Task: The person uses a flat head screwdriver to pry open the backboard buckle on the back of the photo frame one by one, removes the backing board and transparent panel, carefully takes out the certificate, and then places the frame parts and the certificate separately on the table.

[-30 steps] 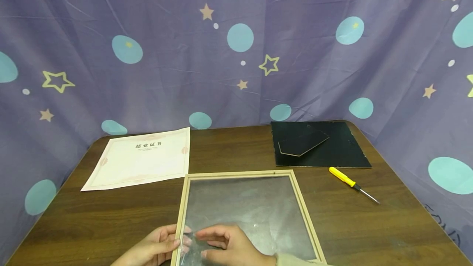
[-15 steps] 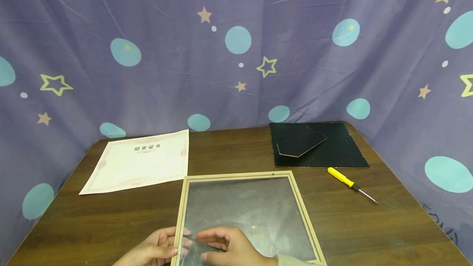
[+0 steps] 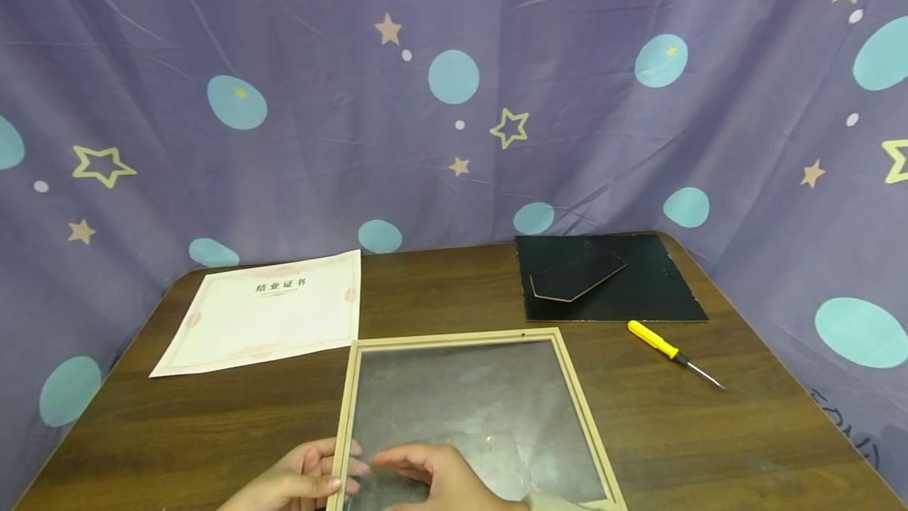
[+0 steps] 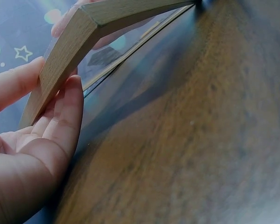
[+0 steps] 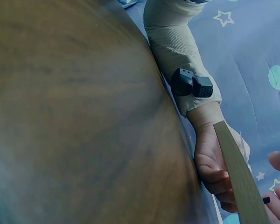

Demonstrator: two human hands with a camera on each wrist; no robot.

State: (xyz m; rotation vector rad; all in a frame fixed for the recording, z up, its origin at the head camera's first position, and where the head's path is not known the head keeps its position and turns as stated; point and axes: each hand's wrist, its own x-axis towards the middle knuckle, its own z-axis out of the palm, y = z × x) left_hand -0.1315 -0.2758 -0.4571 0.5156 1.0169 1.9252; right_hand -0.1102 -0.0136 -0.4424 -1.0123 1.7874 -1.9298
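Slightly lower now, both hands: left hand (image 3: pixel 301 486) clamped on frame (image 3: pixel 454 337), right hand (image 3: pixel 440 479) pinching film.

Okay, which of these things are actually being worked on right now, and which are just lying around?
In hand:
wooden picture frame, gripped by the left hand
its clear pane, touched by the right hand

Lying about:
certificate
black backing board
yellow screwdriver

A certificate (image 3: pixel 266 312) lies at the far left of the wooden desk (image 3: pixel 709 432). At the far right lies a black backing board (image 3: pixel 610 278), with a yellow screwdriver (image 3: pixel 674 354) just beside it.
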